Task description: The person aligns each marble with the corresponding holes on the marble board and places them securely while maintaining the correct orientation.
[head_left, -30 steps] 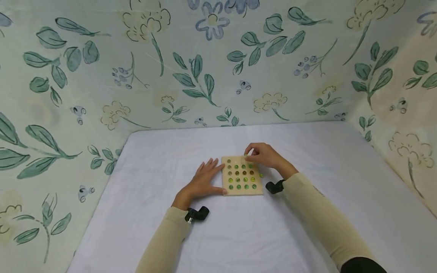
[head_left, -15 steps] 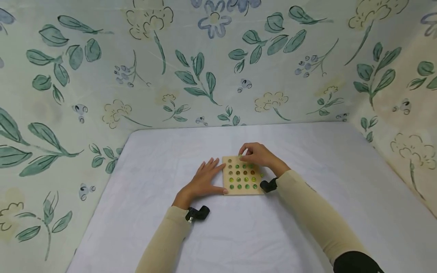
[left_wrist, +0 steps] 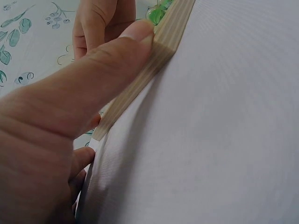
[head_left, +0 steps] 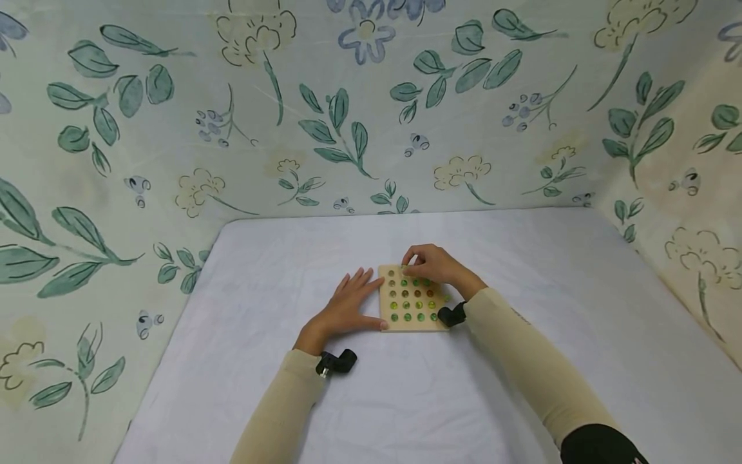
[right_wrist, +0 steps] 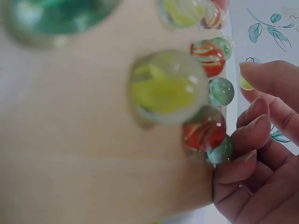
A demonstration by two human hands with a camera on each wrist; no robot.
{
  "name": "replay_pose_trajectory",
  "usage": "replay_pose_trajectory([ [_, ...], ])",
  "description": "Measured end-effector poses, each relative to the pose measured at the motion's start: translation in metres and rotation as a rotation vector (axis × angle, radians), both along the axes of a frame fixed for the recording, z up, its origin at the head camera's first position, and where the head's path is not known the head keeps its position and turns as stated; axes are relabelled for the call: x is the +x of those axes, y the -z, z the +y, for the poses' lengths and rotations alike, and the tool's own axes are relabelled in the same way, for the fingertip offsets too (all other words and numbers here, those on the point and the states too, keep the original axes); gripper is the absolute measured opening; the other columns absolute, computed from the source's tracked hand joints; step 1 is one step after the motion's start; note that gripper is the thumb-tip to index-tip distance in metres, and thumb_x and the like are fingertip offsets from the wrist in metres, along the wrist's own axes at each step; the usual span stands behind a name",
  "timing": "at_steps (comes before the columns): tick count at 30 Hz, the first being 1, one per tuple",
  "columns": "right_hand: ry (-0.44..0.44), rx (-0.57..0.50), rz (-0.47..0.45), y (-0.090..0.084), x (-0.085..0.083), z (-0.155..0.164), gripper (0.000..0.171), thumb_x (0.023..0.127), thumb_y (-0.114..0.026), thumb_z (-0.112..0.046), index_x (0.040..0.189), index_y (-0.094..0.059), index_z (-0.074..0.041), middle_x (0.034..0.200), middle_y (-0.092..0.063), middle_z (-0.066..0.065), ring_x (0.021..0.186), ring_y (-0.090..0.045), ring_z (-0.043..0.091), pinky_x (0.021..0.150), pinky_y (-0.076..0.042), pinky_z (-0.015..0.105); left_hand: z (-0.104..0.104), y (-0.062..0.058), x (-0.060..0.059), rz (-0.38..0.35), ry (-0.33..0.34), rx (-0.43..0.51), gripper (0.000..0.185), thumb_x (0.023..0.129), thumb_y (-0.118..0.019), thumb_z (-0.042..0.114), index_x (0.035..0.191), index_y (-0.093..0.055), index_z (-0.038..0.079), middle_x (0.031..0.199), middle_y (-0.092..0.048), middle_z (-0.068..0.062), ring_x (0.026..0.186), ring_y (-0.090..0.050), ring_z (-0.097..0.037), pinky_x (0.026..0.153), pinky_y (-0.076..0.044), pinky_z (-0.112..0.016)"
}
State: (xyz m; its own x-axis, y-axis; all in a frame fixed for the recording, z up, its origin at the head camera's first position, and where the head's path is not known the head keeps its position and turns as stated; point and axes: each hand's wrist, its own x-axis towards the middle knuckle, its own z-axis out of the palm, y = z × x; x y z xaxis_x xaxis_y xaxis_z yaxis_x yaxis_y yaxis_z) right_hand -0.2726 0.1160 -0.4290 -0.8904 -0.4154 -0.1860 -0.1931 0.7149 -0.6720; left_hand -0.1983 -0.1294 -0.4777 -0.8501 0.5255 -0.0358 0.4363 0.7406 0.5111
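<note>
A square wooden board (head_left: 400,327) lies on the white cloth, with rows of marbles (head_left: 406,305) seated in its hollows. My left hand (head_left: 342,311) rests against the board's left side, thumb and fingers spread. In the left wrist view, its thumb presses the board's wooden edge (left_wrist: 135,88). Over the far row, my right hand (head_left: 437,263) pinches a yellow-and-clear marble (right_wrist: 245,82) between thumb and finger. The right wrist view shows yellow, red-streaked and green marbles (right_wrist: 221,92) on the board near the curled fingers. The right hand hides part of the far row.
Just beyond the board's right edge lies a loose yellow-green marble (head_left: 447,298), close to the black camera on the right wrist (head_left: 452,315). White cloth (head_left: 278,270) surrounds the board. A floral curtain (head_left: 348,116) stands behind and at the sides.
My right hand has moved left along the board's far row with the marble pinched in it. The left hand stays against the board's left side.
</note>
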Motion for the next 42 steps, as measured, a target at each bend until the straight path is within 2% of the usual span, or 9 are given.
replay_pose_trajectory([
  [12,-0.003,0.022,-0.033,0.0021,-0.0098,0.002,0.016,0.091,-0.067,-0.025,0.104,-0.066,-0.015,0.082,-0.06,0.006,0.067,-0.056,0.019,0.057,-0.047,0.026,0.0039,0.0021,-0.0059,0.002,-0.022,-0.002,0.1,0.074,-0.068,0.068,0.154,-0.025,0.026,0.161,-0.011,-0.003,0.148,0.002,-0.019,0.119,0.006,-0.037],
  [20,0.015,0.022,-0.07,0.0017,-0.0079,-0.0016,0.017,0.089,-0.068,-0.023,0.103,-0.066,-0.015,0.085,-0.061,0.006,0.07,-0.056,0.019,0.059,-0.047,0.026,0.0028,0.001,-0.0072,0.01,-0.018,-0.013,0.101,0.074,-0.068,0.069,0.154,-0.026,0.025,0.161,-0.012,-0.005,0.148,0.0,-0.021,0.119,0.005,-0.039],
  [35,0.053,-0.005,-0.087,0.0052,-0.0049,-0.0025,0.018,0.088,-0.069,-0.025,0.104,-0.067,-0.016,0.085,-0.06,0.006,0.069,-0.056,0.019,0.059,-0.047,0.027,0.0022,0.0017,-0.0064,0.011,-0.014,-0.004,0.101,0.074,-0.069,0.067,0.154,-0.026,0.024,0.161,-0.012,-0.006,0.148,0.0,-0.022,0.119,0.004,-0.04],
  [42,0.062,0.021,-0.086,0.0035,-0.0016,-0.0033,0.021,0.089,-0.069,-0.028,0.107,-0.066,-0.017,0.087,-0.059,0.006,0.072,-0.056,0.02,0.06,-0.046,0.027,0.0017,0.0016,-0.0063,0.009,-0.015,-0.019,0.101,0.074,-0.07,0.067,0.154,-0.026,0.025,0.161,-0.011,-0.004,0.148,0.001,-0.021,0.119,0.005,-0.038],
])
